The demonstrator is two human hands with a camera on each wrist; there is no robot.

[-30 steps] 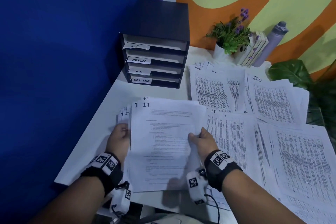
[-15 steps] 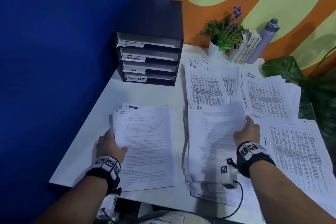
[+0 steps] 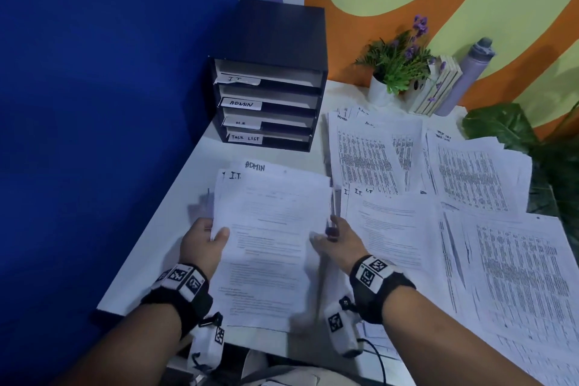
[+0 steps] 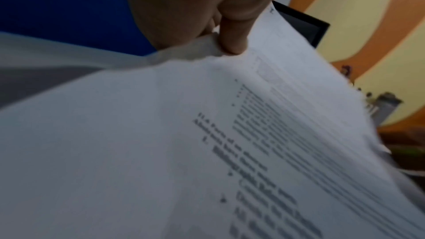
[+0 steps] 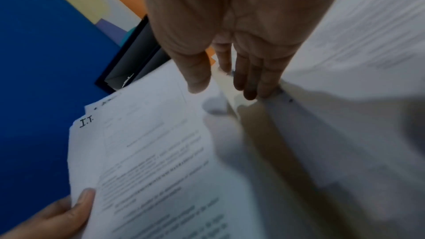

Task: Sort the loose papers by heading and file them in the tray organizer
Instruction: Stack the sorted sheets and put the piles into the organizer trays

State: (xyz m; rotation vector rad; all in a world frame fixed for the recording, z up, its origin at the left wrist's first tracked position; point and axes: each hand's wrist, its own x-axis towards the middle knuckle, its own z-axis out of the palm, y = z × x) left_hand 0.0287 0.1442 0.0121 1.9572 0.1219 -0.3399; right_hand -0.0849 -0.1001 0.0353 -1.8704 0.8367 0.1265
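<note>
A stack of papers headed "I.T." [image 3: 269, 238] [image 5: 149, 161] lies at the table's near left, with a sheet headed "ADMIN" [image 3: 255, 166] showing behind it. My left hand [image 3: 206, 236] pinches the stack's left edge, thumb on top [image 4: 232, 43]. My right hand [image 3: 335, 236] [image 5: 230, 83] hovers at the stack's right edge, fingers straight, holding nothing. A second "I.T." pile [image 3: 391, 229] lies just right of it. The dark tray organizer [image 3: 269, 78] stands at the back left, with slots labelled IT, ADMIN, H.R and TASK LIST.
Piles of printed table sheets [image 3: 470, 175] cover the right half of the white table [image 3: 200, 172]. A potted plant [image 3: 394, 69], a small crate [image 3: 438, 88] and a grey bottle [image 3: 470, 72] stand at the back. A blue wall [image 3: 109, 103] borders the left.
My right hand left the second I.T. pile and came back left to the near stack's right edge. My left hand now pinches that stack's left edge, thumb on top.
</note>
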